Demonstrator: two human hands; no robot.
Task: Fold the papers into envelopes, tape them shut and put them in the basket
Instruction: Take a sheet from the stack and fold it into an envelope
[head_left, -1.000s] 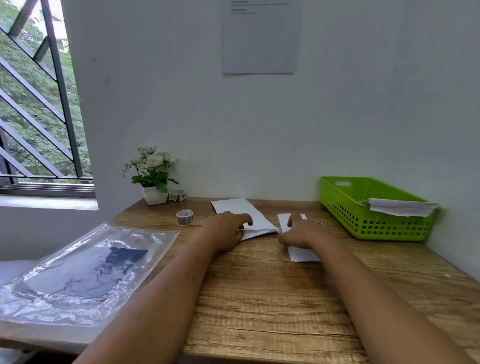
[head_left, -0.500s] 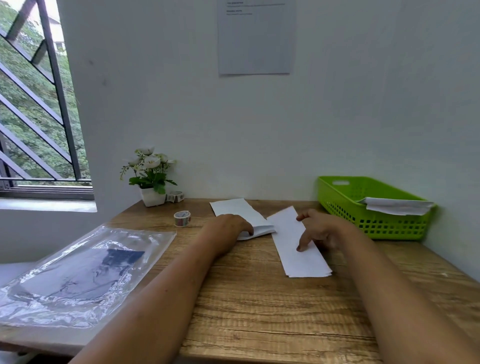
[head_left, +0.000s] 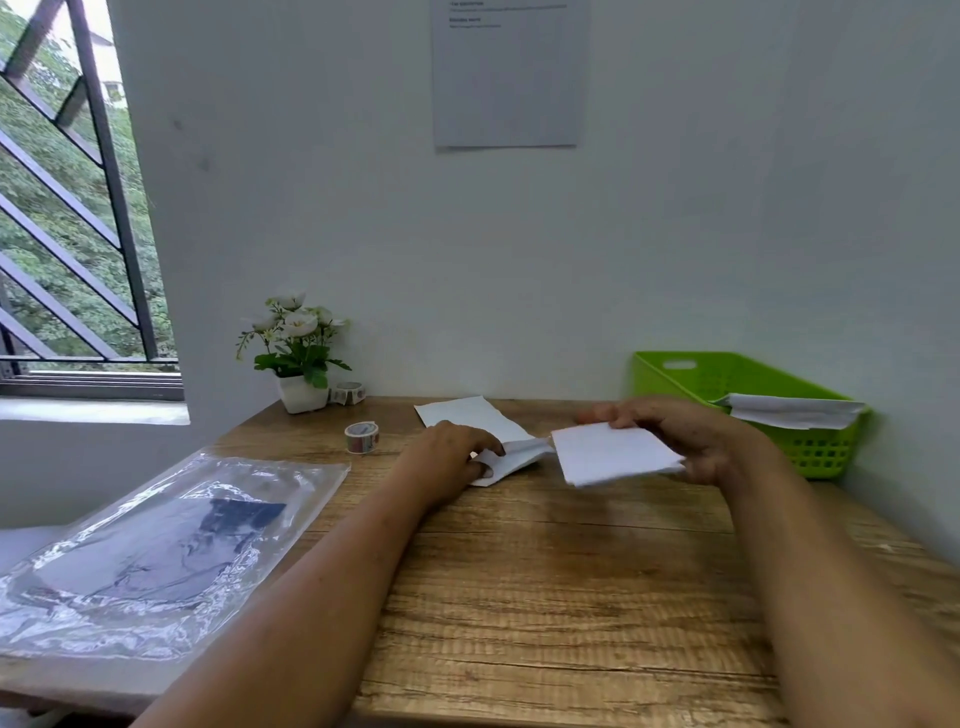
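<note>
right hand grips paper — left hand grips sheet

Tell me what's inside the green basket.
White folded paper lies in the green basket, sticking above its rim. The floor is hidden behind the near wall, so anything lower cannot be seen.

A plastic bag was laid on the left of the table. At the back left a flower pot was set by the wall, a tape roll just right of it and a second tape roll before them. A sheet was pinned mid-back under the left hand. Right of it a folded paper was held by the right hand. A basket was placed far right, with papers in it.
</note>
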